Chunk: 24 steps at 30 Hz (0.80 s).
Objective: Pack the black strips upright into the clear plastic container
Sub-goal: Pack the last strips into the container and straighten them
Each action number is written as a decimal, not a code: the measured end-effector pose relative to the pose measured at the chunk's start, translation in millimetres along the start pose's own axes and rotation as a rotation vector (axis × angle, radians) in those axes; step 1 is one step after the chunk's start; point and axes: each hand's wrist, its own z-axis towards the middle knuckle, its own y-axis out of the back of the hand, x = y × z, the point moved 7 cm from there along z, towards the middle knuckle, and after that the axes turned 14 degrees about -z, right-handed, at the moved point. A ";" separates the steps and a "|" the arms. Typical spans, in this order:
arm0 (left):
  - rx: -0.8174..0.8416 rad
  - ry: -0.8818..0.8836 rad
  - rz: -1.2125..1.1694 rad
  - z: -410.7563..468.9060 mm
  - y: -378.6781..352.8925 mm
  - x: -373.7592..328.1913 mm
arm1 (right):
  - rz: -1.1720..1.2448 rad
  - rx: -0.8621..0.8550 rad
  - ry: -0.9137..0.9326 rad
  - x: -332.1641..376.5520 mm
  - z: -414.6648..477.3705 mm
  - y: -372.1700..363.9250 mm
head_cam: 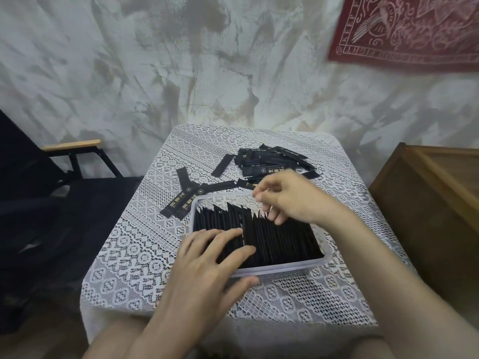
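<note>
The container (285, 268) sits at the middle of the lace-covered table (129, 255), its long side running 9 to 3 o'clock. It is filled with packed strips (285, 242) standing face to face in a row from 9 to 3 o'clock. Their thin top edges run roughly 12 to 6 o'clock, and jagged ends rise above the far rim. I cannot tell whether they stand on their ends or on their long edges.

The left hand (204, 257) lies over the container's 8 o'clock corner. Its grip is slack: the fingers are straight and spread, resting flat on the strip tops, and the thumb lies outside the near wall on the cloth.

The right hand (287, 200) hangs over the 1 o'clock corner with its fingers curled down and the tips at the strip tops. I cannot tell whether its grip pinches a strip.

A loose pile (272, 161) of strips lies flat at 12 o'clock beyond the container, pointing mixed ways. A few more strips (186, 200) lie flat at 10 o'clock, just beside the container's corner, mostly with long axes from 7 to 1 o'clock.

A chair (72, 156) stands at 9 o'clock, a wooden crate (427, 193) at 3 o'clock, and a red cloth (409, 29) hangs on the wall at 1 o'clock.
</note>
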 end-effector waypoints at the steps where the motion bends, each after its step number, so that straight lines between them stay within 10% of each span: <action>1: -0.006 -0.005 -0.002 0.0 -0.3 0.2 | -0.017 -0.046 -0.002 -0.9 7.6 11.1; 11: -0.037 -0.020 -0.014 -0.6 -2.6 3.2 | -0.766 -0.073 0.011 -45.5 106.3 33.6; 24: -0.074 -0.052 -0.027 -1.8 -5.4 6.4 | -0.801 -0.127 0.060 -70.7 131.1 34.3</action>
